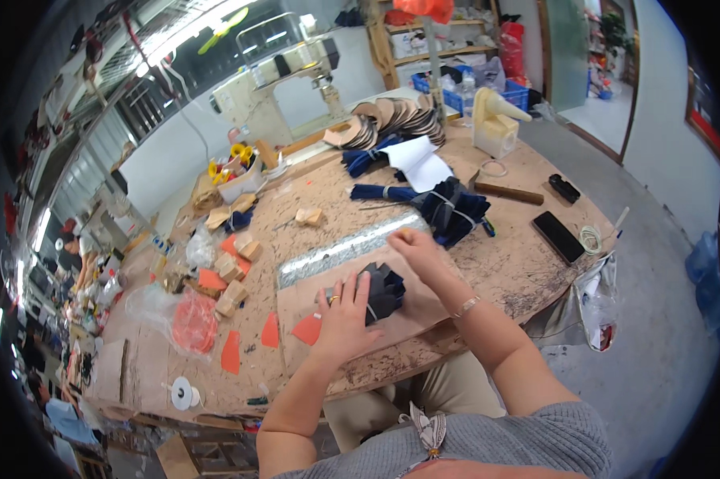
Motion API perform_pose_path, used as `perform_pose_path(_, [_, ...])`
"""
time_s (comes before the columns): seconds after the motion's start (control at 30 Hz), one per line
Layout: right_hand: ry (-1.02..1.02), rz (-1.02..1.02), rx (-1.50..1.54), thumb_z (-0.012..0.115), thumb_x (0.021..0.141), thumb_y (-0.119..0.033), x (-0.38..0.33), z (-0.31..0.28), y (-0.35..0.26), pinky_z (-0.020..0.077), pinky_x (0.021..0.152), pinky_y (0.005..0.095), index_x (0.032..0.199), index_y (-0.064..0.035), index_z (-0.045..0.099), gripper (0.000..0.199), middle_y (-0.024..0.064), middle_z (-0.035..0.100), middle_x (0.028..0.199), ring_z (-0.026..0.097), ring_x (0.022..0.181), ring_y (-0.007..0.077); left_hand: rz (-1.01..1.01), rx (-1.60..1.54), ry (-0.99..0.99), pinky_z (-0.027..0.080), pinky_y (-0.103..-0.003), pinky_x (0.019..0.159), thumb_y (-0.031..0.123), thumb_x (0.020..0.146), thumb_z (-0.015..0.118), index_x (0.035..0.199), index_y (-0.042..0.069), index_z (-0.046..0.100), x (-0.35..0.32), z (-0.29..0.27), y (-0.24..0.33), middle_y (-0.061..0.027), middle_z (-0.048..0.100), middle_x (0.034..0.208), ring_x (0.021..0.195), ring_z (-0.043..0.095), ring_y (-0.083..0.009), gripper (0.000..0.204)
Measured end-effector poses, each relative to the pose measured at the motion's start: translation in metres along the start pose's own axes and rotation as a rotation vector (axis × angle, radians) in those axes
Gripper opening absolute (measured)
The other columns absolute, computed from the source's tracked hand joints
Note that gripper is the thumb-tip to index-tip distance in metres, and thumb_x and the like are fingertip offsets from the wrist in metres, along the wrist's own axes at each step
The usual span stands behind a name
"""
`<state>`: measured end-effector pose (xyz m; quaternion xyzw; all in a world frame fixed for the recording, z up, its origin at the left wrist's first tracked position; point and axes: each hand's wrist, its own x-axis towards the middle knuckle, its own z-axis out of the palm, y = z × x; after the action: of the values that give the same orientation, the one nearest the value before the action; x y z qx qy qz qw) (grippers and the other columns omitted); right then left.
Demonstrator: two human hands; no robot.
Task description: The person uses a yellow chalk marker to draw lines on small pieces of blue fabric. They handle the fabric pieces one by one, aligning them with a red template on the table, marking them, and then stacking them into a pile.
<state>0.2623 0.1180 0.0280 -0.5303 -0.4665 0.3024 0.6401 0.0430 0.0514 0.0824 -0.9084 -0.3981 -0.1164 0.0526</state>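
My left hand [346, 318] lies with its fingers stretched out and apart over the left side of a stack of dark navy and grey fabric pieces [386, 292]. A light strand crosses the stack's near right edge. Under both is a smooth tan board [425, 297]. My right hand [417, 251] is raised to the right of the stack, fingers pinched together near the end of a shiny metal strip [344, 252]. A small yellowish bit shows at its fingertips, too small to name. Beyond that hand sits a tied bundle of navy fabric pieces [456, 211].
Orange pieces [231, 351] and small wooden blocks [232, 297] lie left. To the right are a hammer [508, 191], a black phone [559, 237] and a glue pot [494, 128]. A sewing machine [276, 92] stands at the back. A thread spool [185, 393] is near the front-left edge.
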Motion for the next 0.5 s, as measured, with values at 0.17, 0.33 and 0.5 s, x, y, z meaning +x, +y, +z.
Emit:
perform_pose_path(0.17, [-0.066, -0.005, 0.065, 0.056, 0.099, -0.037, 0.047, 0.022, 0.017, 0.0472, 0.068, 0.0322, 0.094, -0.0022, 0.071, 0.038, 0.0075, 0.066, 0.074, 0.060, 0.071, 0.0144, -0.121, -0.339, -0.043, 0.044, -0.045, 0.104, 0.032, 0.060, 0.091, 0.150, 0.006, 0.035, 0.035, 0.007, -0.036, -0.0195, 0.051, 0.140, 0.124, 0.056, -0.0350, 0.109])
perform_pose_path(0.33, [0.174, -0.231, -0.068, 0.057, 0.099, -0.028, 0.031, 0.029, 0.014, 0.0500, 0.069, 0.0373, 0.097, -0.0056, 0.067, 0.025, 0.0109, 0.067, 0.086, 0.065, 0.075, 0.0268, -0.556, -1.302, 0.014, 0.051, -0.046, 0.097, 0.030, 0.077, 0.083, 0.136, 0.004, 0.052, 0.071, 0.019, -0.124, -0.0140, 0.064, 0.124, 0.115, 0.063, -0.0271, 0.071])
perform_pose_path(0.5, [-0.162, -0.610, -0.340, 0.062, 0.093, -0.015, 0.005, 0.032, 0.000, 0.0525, 0.071, 0.0409, 0.102, -0.0095, 0.065, 0.011, 0.0104, 0.062, 0.097, 0.064, 0.081, 0.0340, -0.728, -2.021, -0.029, 0.044, -0.055, 0.098, 0.054, 0.085, 0.068, 0.124, 0.015, 0.062, 0.164, 0.060, -0.173, -0.0067, 0.066, 0.122, 0.115, 0.060, -0.0275, 0.055])
